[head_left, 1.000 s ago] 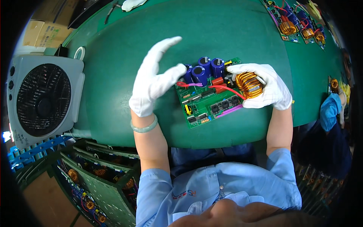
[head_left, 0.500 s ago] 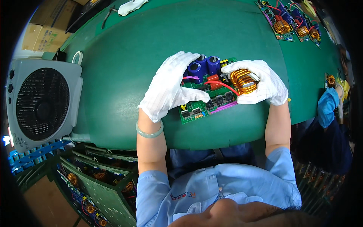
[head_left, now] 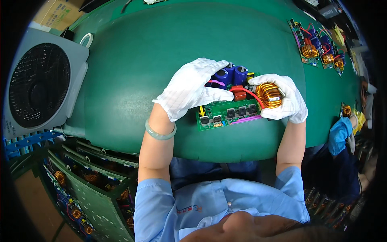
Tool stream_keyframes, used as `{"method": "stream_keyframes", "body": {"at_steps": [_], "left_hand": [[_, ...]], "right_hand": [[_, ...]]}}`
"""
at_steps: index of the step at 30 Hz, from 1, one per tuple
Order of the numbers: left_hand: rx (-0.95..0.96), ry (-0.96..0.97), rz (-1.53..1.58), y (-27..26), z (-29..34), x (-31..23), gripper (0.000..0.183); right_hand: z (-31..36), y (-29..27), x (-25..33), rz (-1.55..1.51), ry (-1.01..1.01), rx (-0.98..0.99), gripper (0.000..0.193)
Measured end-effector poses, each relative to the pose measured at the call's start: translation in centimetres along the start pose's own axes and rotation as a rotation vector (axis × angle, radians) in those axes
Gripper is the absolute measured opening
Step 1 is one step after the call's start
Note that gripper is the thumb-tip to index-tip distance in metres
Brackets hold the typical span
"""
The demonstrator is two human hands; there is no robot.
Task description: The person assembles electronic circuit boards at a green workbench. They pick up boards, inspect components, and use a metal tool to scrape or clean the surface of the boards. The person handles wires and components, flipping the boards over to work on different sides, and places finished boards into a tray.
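A green circuit board lies in front of me on the table, between my two white-gloved hands. My left hand is closed over its left part, fingers round the blue capacitors and thumb reaching toward a red block-shaped component. At the board's right end, my right hand curls round a copper-wound ring coil, with finger and thumb on opposite sides of it. A thick red wire arches across the board to the coil. Black components and a purple strip show along the near edge.
A grey box fan stands at the left on the green table. Several similar boards sit at the far right. Below left is a green rack holding boards. Another person's blue sleeve is at the right.
My view has shifted and turned slightly. The left thumb has moved up from the black components toward the red one, uncovering more of the near edge. Both hands stay on the board.
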State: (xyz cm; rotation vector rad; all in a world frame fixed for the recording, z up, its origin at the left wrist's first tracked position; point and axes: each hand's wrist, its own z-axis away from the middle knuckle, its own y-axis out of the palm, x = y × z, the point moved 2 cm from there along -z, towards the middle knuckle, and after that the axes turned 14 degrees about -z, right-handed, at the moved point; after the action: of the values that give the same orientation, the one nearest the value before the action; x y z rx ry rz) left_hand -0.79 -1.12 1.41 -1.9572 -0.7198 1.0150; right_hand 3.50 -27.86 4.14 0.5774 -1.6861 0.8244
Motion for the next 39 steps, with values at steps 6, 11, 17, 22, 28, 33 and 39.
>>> {"method": "stream_keyframes", "body": {"at_steps": [6, 11, 17, 22, 28, 33, 39], "left_hand": [[-0.018, -0.011, 0.020, 0.7, 0.1, 0.6, 0.079], [-0.008, -0.047, 0.064, 0.7, 0.1, 0.7, 0.079], [0.219, -0.280, 0.560, -1.1, 0.1, 1.5, 0.062], [0.131, -0.263, 0.489, -2.8, 1.0, 3.1, 0.069], [0.203, -0.177, 0.391, -3.5, 1.4, 2.8, 0.088], [0.213, -0.125, 0.313, -2.4, 1.8, 3.0, 0.096], [0.221, -0.129, 0.269, -2.1, 1.8, 3.1, 0.099]], "right_hand": [[-0.4, -0.2, 0.0, 0.028, -0.021, 0.008, 0.065], [-0.7, -0.5, 0.2, 0.029, -0.013, 0.028, 0.065], [-0.6, -0.5, 0.0, -0.042, 0.024, 0.004, 0.067], [-0.5, -1.0, -0.2, -0.026, -0.013, 0.002, 0.067], [-0.8, -0.9, 0.3, -0.096, 0.066, -0.031, 0.064], [-0.7, -0.9, 0.2, -0.111, 0.073, -0.014, 0.064], [-0.4, -1.1, -0.1, -0.100, 0.047, 0.006, 0.064]]}}
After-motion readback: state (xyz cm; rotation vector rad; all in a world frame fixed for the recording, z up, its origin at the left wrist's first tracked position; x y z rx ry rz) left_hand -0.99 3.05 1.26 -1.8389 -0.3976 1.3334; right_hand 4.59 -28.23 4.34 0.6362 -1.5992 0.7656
